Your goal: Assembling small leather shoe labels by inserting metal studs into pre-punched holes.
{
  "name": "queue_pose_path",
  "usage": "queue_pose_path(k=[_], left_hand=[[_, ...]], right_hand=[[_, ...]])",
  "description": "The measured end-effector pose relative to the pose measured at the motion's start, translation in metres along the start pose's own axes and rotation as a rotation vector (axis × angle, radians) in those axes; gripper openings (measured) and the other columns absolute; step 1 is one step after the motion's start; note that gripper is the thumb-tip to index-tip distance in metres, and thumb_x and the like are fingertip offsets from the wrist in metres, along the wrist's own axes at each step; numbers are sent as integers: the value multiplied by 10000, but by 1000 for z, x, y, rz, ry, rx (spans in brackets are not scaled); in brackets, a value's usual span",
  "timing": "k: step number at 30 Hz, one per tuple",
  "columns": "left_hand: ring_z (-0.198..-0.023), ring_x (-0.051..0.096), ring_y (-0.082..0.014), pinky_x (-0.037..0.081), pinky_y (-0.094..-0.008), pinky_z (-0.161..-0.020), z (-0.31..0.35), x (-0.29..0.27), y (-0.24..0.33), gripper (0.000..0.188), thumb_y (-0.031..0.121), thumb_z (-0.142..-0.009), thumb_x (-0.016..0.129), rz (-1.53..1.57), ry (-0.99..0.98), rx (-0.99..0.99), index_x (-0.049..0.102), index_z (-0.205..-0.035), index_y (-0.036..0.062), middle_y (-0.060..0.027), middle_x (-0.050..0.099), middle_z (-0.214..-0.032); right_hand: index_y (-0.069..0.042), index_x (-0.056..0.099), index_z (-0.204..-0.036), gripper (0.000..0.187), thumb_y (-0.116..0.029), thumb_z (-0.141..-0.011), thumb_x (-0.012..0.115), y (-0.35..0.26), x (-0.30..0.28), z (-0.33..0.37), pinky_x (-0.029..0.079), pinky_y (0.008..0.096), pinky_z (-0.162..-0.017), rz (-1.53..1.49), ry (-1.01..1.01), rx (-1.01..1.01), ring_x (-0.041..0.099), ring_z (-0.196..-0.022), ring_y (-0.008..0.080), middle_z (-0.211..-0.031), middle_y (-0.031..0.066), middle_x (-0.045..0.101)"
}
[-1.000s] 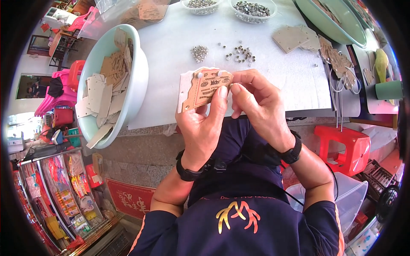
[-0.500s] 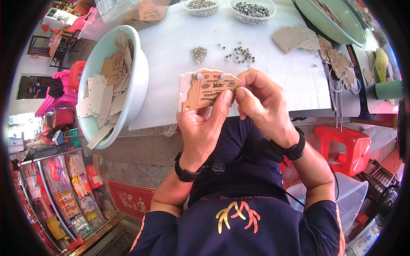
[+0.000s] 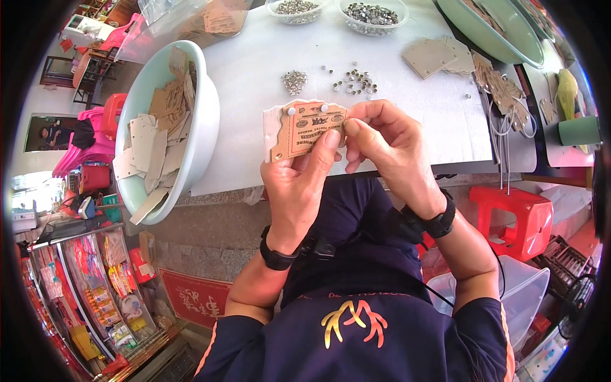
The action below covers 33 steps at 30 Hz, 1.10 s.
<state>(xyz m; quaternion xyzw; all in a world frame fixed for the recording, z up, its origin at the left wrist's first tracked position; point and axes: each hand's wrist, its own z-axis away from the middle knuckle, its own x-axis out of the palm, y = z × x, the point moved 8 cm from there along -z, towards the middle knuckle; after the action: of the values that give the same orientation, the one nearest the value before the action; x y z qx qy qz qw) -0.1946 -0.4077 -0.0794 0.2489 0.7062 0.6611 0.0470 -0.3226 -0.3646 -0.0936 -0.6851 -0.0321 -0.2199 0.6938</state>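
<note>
My left hand (image 3: 294,197) grips a brown printed patch (image 3: 307,132) laid on a paler, ragged-edged backing piece (image 3: 272,130), its thumb pressed on the patch's lower right. Two round silver rivet heads (image 3: 323,108) show along the upper edge of the patch, and a bare hole is visible at its lower left corner. My right hand (image 3: 398,153) is closed, with thumb and forefinger pinched together at the patch's right edge. Whatever lies between those fingertips is hidden. Just beyond the hands, a small heap of silver rivet parts (image 3: 294,82) and scattered rivet caps (image 3: 358,83) lie on the white tabletop (image 3: 248,76).
A pale green basin (image 3: 207,127) of loose patches stands at the left. Clear tubs of rivet parts (image 3: 372,14) are at the far edge. Flat beige pieces (image 3: 429,57) lie at the right, near another green basin (image 3: 531,54). A red stool (image 3: 515,219) stands below.
Both hands have shifted slightly left with the patch. The right fingertips have moved a little up along its right edge, still pinched together.
</note>
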Motion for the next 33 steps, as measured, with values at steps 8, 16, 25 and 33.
queue_pose_path(k=[8, 16, 25, 33], left_hand=[[-925, 619, -94, 505, -244, -817, 1, 3, 10, 289, -9, -922, 614, -42, 28, 121, 577, -1206, -46, -76, 668, -1050], [-931, 623, -107, 509, -261, -834, 6, 0, 10, 326, -26, -920, 602, -158, 71, 152, 539, -1239, -52, -82, 662, -1038], [-961, 622, -109, 508, -261, -850, 7, 0, 14, 328, -33, -922, 592, -95, 60, 201, 528, -1243, -59, -93, 658, -1073], [-891, 642, -116, 517, -251, -788, 7, -2, 13, 273, -29, -921, 595, -223, 45, 232, 567, -1188, -76, -103, 674, -1032]], right_hand=[[-6, 594, -987, 139, -54, -883, 673, -1, 0, 6, 534, 218, -561, 34, 164, -149, 617, -692, 70, -841, 28, 641], [-23, 624, -894, 102, -18, -826, 700, -36, 9, 18, 521, 224, -557, 585, 235, -644, 625, -715, 73, -828, 29, 639], [15, 567, -1027, 147, -82, -934, 627, 5, 10, 7, 573, 245, -627, -183, 45, -20, 633, -756, 92, -859, 51, 642], [29, 581, -1031, 161, -101, -942, 613, 18, 14, 3, 602, 287, -648, -388, 13, 24, 626, -785, 106, -879, 56, 633]])
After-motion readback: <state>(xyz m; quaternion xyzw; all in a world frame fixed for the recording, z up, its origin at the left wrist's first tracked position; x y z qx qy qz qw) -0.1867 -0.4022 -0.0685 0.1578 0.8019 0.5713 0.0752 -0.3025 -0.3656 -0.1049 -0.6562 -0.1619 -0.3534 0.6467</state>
